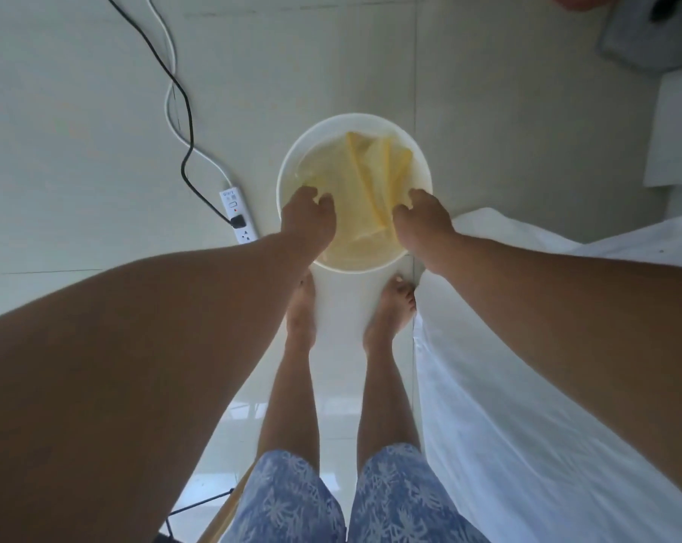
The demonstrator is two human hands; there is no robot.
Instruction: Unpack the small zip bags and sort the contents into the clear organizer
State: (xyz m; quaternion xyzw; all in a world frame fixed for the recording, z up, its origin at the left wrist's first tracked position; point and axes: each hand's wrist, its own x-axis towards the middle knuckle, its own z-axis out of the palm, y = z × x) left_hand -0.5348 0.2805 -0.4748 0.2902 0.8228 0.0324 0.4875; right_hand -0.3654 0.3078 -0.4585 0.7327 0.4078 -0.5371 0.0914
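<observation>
Both hands, left hand point(307, 217) and right hand point(423, 219), curled over the round white plastic tub's point(292, 166) near rim on the floor, gripping it, the thin yellowish zip bags point(367, 178) inside looking light and slippery.

floor point(77, 111) – glossy tile | bucket point(292, 158) – smooth white plastic | bed sheet point(527, 386) – matt cloth
</observation>
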